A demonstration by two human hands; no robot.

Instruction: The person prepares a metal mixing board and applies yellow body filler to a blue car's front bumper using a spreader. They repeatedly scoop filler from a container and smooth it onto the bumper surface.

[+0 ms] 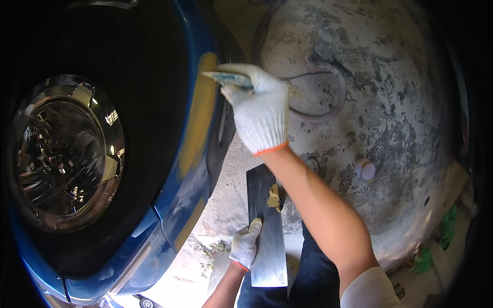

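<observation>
My right hand [263,113], in a white knit glove with an orange cuff, grips a flat greenish putty spreader [232,79]. Its edge meets the upper part of a long tan strip of filler [197,120] on a blue car's body panel [177,192]. Low in the view, my left hand [243,245] wears a similar glove. It is closed on the left edge of a long rectangular metal plate [267,241], thumb on top. A dab of tan filler [273,198] lies on the plate near its far end.
The car's round headlight [64,159] is on the left. Right of the car, on the worn concrete floor [395,102], lie a sander-like tool [322,55] with a curved hose [339,100] and a small pale round container [365,169]. Green material [423,260] shows at lower right.
</observation>
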